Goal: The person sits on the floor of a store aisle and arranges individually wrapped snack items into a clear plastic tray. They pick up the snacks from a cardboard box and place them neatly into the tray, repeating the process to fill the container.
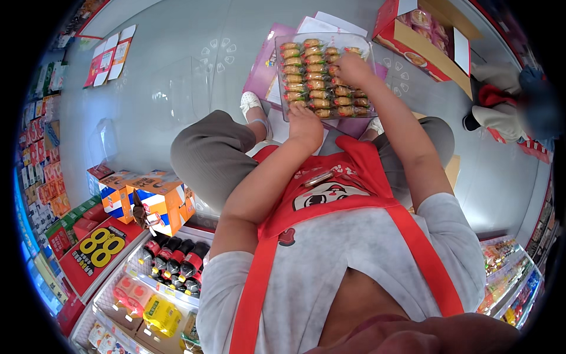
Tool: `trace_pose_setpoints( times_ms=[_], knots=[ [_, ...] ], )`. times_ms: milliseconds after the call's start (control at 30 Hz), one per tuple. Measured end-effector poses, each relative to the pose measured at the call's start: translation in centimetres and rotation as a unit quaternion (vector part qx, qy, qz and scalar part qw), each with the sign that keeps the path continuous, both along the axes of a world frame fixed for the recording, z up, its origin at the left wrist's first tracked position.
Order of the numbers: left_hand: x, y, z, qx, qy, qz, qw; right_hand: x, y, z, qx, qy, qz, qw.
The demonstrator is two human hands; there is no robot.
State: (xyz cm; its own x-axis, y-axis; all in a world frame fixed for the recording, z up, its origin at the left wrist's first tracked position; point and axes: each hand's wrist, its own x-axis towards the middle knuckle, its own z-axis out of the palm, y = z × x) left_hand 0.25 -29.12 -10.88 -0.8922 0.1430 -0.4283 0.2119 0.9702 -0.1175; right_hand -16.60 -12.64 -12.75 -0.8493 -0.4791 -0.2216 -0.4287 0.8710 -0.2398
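Observation:
A clear plastic tray (278, 66) lies over flattened purple and white cardboard (261, 79) in front of me. Individually wrapped golden-brown pastries (315, 75) fill it in neat columns. My left hand (306, 126) rests at the tray's near edge, with its fingertips on the pastries at the lower left. My right hand (355, 71) reaches over the right side, and its fingers touch the pastries in the third column. Whether those fingers grip a pastry is hidden behind the hand.
An open red carton (411, 48) of packaged food stands at the upper right, near another person (499, 95). Clear plastic lids (183, 90) lie on the floor to the left. Orange boxes (161, 194) and shelves with cola bottles (177, 256) stand at the lower left.

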Motion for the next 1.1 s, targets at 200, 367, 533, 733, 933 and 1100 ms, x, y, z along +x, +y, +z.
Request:
trace_pose_setpoints(
  times_ms=[200,367,533,733,933,1100],
  knots=[
    [-0.9,-0.6,0.7,0.043,-0.046,0.008,0.998,0.1,0.7,-0.6,-0.093,-0.060,0.043,0.993],
    [-2.5,-0.7,2.6,0.214,0.059,-0.023,0.975,0.5,1.5,-3.2,-0.159,-0.044,0.063,0.984],
    [-3.7,0.1,2.1,0.205,0.051,0.058,0.976,1.4,0.8,-2.6,-0.138,-0.046,0.076,0.986],
    [-4.8,-0.4,1.5,0.272,0.051,0.098,0.956,2.7,0.8,-3.0,-0.185,-0.019,0.038,0.982],
    [-10.4,0.0,0.3,0.265,0.226,-0.033,0.937,3.6,-0.7,-3.0,-0.200,-0.006,-0.020,0.980],
    [-12.3,0.1,-2.6,0.216,0.137,0.004,0.967,4.2,-0.9,-2.5,-0.095,0.009,0.024,0.995]
  ],
)
